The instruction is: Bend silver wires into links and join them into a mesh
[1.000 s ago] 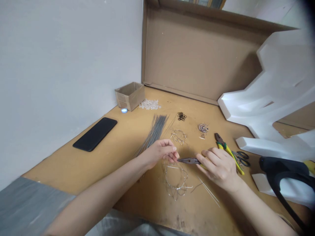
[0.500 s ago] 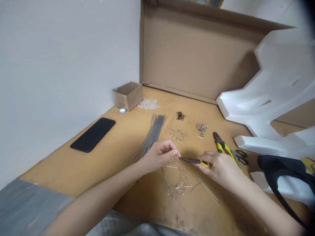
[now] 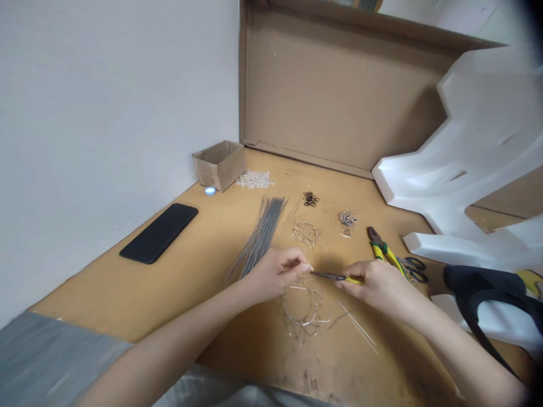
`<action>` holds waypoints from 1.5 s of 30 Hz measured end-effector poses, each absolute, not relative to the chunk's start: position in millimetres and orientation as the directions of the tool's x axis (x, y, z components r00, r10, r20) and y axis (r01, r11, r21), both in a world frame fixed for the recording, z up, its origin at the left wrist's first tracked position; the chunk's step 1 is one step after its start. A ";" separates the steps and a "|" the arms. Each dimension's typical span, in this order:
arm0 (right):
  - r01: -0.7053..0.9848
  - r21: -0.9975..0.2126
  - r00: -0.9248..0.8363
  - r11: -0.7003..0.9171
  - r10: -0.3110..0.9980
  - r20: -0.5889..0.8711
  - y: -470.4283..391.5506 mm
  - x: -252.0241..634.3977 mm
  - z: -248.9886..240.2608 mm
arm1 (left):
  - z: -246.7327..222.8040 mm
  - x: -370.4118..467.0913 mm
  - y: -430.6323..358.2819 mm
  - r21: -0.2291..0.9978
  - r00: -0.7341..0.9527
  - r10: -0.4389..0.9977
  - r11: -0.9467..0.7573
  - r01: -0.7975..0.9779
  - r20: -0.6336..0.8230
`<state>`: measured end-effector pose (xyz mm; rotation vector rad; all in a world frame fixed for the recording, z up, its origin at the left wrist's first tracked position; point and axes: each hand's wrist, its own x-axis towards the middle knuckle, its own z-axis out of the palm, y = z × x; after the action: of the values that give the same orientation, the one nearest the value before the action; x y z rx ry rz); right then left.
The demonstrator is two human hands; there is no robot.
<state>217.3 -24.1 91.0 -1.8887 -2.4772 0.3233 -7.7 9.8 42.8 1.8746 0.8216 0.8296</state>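
Note:
My left hand [image 3: 282, 272] pinches something too small to make out at the tip of the thin-nosed pliers [image 3: 335, 276]. The yellow handles of those pliers are in my right hand [image 3: 377, 285], its fingers closed round them. Below the fingertips a bent silver wire ring with loops [image 3: 302, 322] lies on the table. Behind my left hand is a bundle of straight grey wires [image 3: 267, 229], and a smaller shaped wire piece [image 3: 305, 233] lies just beyond the hands.
Green-and-yellow pliers [image 3: 382, 249] and scissors [image 3: 414, 269] lie right. Farther back are black rings [image 3: 311, 199], a coiled wire cluster [image 3: 348, 218], clear small pieces [image 3: 255, 179] and a cardboard box [image 3: 219, 165]. A black phone [image 3: 159, 233] lies left; white foam [image 3: 475, 152] stands right.
My left hand's fingers have shifted slightly down and right, still at the pliers' tip. My right hand keeps its grip on the pliers with almost no movement.

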 end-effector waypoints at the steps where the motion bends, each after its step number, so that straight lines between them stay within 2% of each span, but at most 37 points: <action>1: 0.957 -0.147 -0.267 0.251 0.958 -0.102 -23.2 218.4 89.3 | 42.5 -7.7 11.3 0.909 0.554 0.811 -0.357 0.215 0.187; 6: 0.972 -0.013 -0.236 0.236 0.970 -0.049 -23.2 220.9 87.5 | 45.5 -14.0 20.3 0.880 0.554 0.804 -0.407 0.244 0.217; 9: 0.974 0.011 -0.225 0.226 0.972 -0.060 -24.2 220.9 90.4 | 45.0 -18.0 24.0 0.891 0.573 0.798 -0.385 0.241 0.189; 12: 0.976 -0.008 -0.218 0.218 0.974 -0.067 -23.9 222.8 91.9 | 41.5 -19.2 25.9 0.920 0.581 0.801 -0.326 0.218 0.146; 18: 0.961 -0.121 -0.256 0.247 0.964 -0.067 -23.2 231.9 91.0 | 37.5 -19.3 28.9 0.971 0.593 0.804 -0.176 0.160 0.048; 21: 0.930 -0.120 -0.345 0.346 0.938 0.033 -24.0 232.7 89.4 | 37.0 -18.7 30.6 0.987 0.569 0.822 -0.086 0.133 -0.005; 24: 0.904 -0.008 -0.419 0.428 0.888 0.190 -25.9 229.6 86.6 | 38.0 -18.1 31.1 0.988 0.542 0.840 -0.066 0.143 -0.022; 26: 0.905 0.114 -0.425 0.410 0.863 0.274 -27.9 227.4 84.5 | 39.8 -18.0 29.8 0.979 0.544 0.839 -0.133 0.157 0.027; 28: 0.899 0.184 -0.437 0.398 0.852 0.288 -30.2 227.2 82.8 | 41.7 -18.1 27.7 0.938 0.551 0.824 -0.285 0.199 0.133; 30: 0.887 0.162 -0.459 0.432 0.858 0.229 -31.8 229.7 81.7 | 42.3 -17.8 26.0 0.861 0.553 0.801 -0.433 0.267 0.232; 32: 0.886 0.124 -0.464 0.448 0.861 0.206 -32.2 234.1 81.6 | 40.8 -16.9 26.0 0.830 0.530 0.807 -0.468 0.305 0.261; 34: 0.899 0.137 -0.437 0.415 0.853 0.285 -32.1 237.9 82.7 | 37.9 -15.7 27.9 0.898 0.490 0.853 -0.347 0.271 0.181; 36: 0.904 0.164 -0.428 0.396 0.814 0.393 -33.0 238.2 84.9 | 35.6 -14.9 30.7 0.975 0.469 0.883 -0.126 0.181 0.027; 39: 0.856 0.191 -0.511 0.480 0.736 0.444 -38.1 230.1 88.5 | 35.9 -15.3 34.0 0.988 0.512 0.845 0.150 0.047 -0.153; 42: 0.763 0.305 -0.645 0.570 0.640 0.417 -44.8 218.4 89.9 | 38.5 -16.2 34.6 0.963 0.569 0.795 0.268 -0.018 -0.211; 45: 0.682 0.438 -0.732 0.586 0.549 0.404 -47.1 212.0 88.5 | 38.6 -15.4 33.8 0.948 0.585 0.771 0.319 -0.012 -0.252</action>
<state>212.0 -47.1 88.5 -1.0218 -2.5912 -0.8580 -15.4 33.8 38.6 1.1409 0.8096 0.5963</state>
